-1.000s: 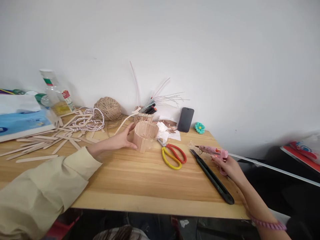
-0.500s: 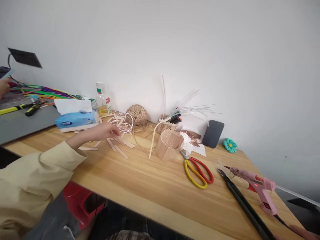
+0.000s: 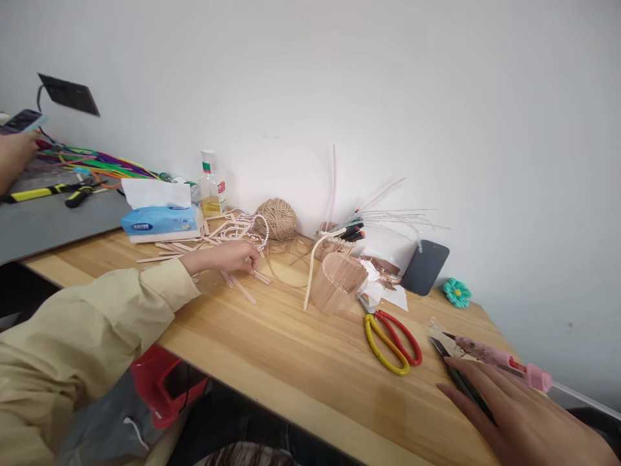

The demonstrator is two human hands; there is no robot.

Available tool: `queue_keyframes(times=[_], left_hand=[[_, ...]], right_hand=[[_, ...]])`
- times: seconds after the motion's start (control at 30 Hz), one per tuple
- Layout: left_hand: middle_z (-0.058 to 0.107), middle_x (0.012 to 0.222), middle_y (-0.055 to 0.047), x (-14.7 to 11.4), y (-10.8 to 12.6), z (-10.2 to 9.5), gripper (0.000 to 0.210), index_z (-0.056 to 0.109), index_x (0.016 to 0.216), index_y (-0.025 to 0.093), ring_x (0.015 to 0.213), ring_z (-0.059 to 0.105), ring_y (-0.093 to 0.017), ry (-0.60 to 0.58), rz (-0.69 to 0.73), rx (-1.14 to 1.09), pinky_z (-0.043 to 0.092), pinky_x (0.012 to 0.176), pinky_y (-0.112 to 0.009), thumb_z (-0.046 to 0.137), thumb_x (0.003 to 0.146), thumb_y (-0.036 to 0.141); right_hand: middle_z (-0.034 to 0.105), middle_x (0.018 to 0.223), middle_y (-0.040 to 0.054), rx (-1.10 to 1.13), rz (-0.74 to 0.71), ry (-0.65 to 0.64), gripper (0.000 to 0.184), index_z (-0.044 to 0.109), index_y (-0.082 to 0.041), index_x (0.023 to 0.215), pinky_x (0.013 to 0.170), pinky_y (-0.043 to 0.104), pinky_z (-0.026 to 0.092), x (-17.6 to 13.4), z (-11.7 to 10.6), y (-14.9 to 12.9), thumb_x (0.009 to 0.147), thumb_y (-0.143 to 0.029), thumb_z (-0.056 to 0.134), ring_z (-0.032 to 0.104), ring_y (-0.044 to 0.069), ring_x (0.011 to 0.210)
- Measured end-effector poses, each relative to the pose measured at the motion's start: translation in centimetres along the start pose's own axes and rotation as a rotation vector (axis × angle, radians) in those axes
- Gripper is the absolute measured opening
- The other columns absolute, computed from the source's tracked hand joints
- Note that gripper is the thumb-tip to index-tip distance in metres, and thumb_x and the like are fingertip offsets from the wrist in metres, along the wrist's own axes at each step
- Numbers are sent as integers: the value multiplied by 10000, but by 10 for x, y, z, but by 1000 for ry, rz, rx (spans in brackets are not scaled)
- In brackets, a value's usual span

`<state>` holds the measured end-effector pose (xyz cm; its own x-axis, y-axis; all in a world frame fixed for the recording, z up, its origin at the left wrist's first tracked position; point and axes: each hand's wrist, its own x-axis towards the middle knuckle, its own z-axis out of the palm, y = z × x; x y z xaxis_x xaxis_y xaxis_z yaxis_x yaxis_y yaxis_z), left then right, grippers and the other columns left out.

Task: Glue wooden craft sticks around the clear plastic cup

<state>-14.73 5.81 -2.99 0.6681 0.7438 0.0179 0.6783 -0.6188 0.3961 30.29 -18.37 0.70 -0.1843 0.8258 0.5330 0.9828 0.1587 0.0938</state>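
Observation:
My left hand [image 3: 237, 256] is down among loose wooden craft sticks [image 3: 244, 290], its fingers pinched at the end of a craft stick [image 3: 262, 277]. My right hand [image 3: 521, 408] stretches its fingers over a long dark tool [image 3: 466, 385] with a pointed tip, thumb apart. Just behind that hand lies a pink hot glue gun [image 3: 485, 353], its grip hidden. Between the hands stands a cup built of craft sticks [image 3: 334, 281], with a cream bent strip [image 3: 313, 272] beside it. Red and yellow handled scissors [image 3: 395, 343] lie to its right.
A tissue pack [image 3: 160, 223], a bottle [image 3: 211, 188], a pearl string [image 3: 262, 226] and a twine ball [image 3: 276, 219] line the back left. A phone [image 3: 425, 266] and teal flower [image 3: 457, 293] stand back right. Another person's hand [image 3: 17, 155] holds a phone at far left.
My left hand has moved right and down onto the sticks. My right hand has come in from the lower right corner over the dark tool and glue gun. The view has shifted slightly.

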Motion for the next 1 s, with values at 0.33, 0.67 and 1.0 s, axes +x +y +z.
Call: queue_keyframes(times=[0.33, 0.67, 1.0], left_hand=[[687, 719, 0, -11, 130, -6, 205, 675, 751, 186, 671, 611, -144, 338, 117, -445, 466, 643, -238, 638, 771, 387], [715, 732, -21, 23, 186, 32, 112, 705, 725, 203, 701, 630, -178, 417, 298, -608, 476, 707, -307, 654, 772, 292], [649, 1136, -72, 48, 156, 24, 385, 680, 994, 218, 1164, 517, -300, 176, 351, -223, 352, 1014, -410, 744, 622, 139]], right_hand=[[729, 771, 23, 571, 10, -61, 299, 610, -227, 1118, 536, 259, 526, 71, -4, -85, 904, -420, 532, 668, 158, 600], [699, 839, 35, 1018, 66, 36, 109, 678, -207, 853, 652, 262, 513, 88, 12, -96, 863, -298, 619, 643, 158, 764], [704, 793, 24, 736, -61, -62, 50, 608, -196, 891, 640, 252, 507, 78, 49, -84, 881, -197, 559, 653, 148, 680]])
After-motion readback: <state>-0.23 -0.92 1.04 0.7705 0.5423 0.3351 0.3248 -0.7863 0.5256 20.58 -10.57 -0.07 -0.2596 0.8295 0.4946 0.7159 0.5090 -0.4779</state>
